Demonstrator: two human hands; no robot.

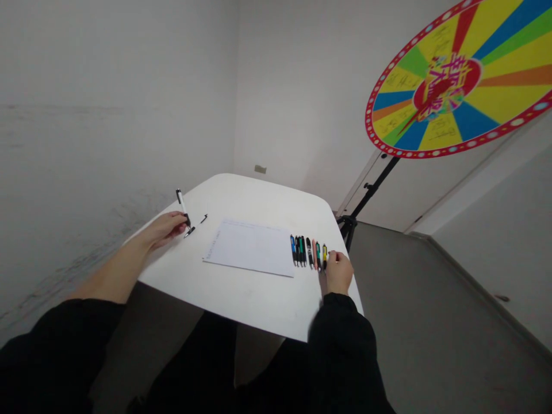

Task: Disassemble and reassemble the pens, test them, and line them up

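My left hand (172, 227) is closed around a white-and-black pen (181, 201), which stands nearly upright at the table's left side. Under its lower end lies a short dark piece (190, 232), and a thin black-and-white piece (204, 219) rests just to the right; both are too small to name. My right hand (339, 270) is curled closed at the right end of a row of several pens (302, 251). Beside its fingers is a yellow-and-black pen (325, 254). Whatever the right fingers grip is hidden. Between the hands lies white paper (250, 247) with faint writing.
Everything lies on a white table (259, 198) with rounded corners, close to a scuffed wall (107, 132) on the left. To the right, a colourful prize wheel (448, 86) stands on a black tripod (366, 198), overhanging the grey floor (401, 299).
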